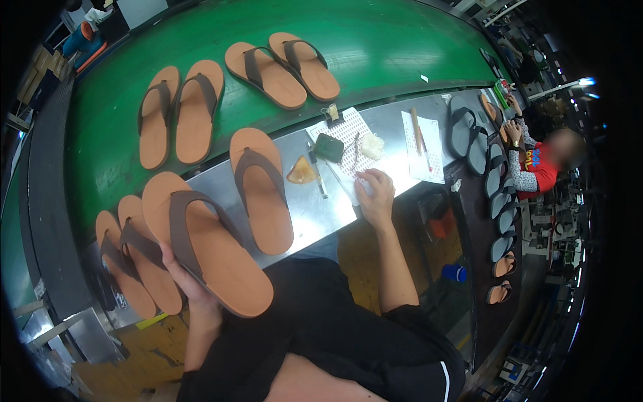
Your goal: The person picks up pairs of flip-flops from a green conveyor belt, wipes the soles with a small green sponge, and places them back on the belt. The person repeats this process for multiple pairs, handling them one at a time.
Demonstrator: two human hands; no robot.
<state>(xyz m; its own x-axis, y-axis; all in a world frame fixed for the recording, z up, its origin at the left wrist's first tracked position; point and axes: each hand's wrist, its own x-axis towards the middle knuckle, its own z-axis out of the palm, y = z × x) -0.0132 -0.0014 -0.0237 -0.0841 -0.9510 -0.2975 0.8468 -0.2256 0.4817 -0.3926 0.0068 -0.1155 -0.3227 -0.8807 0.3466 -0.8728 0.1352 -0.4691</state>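
My left hand (182, 273) grips a tan flip-flop (224, 264) with a dark brown strap, held tilted above the table's near edge. Its sole faces up and hides part of my fingers. Beside it, a matching flip-flop (270, 218) lies on the metal table. My right hand (378, 195) rests at the edge of a printed sheet (358, 125), fingers curled over something small and white that I cannot make out. Close to that hand are a whitish crumpled lump (372, 146), a dark green block (329, 147), an amber-coloured piece (301, 171) and a slim pen-like tool (320, 177).
Two pairs of tan flip-flops, one pair (197, 114) at left, another (284, 74) farther right, lie on the green belt (382, 53). Another tan pair (137, 258) stands at far left. Grey sandals (501, 201) line a dark surface at right, near a person in red (541, 167).
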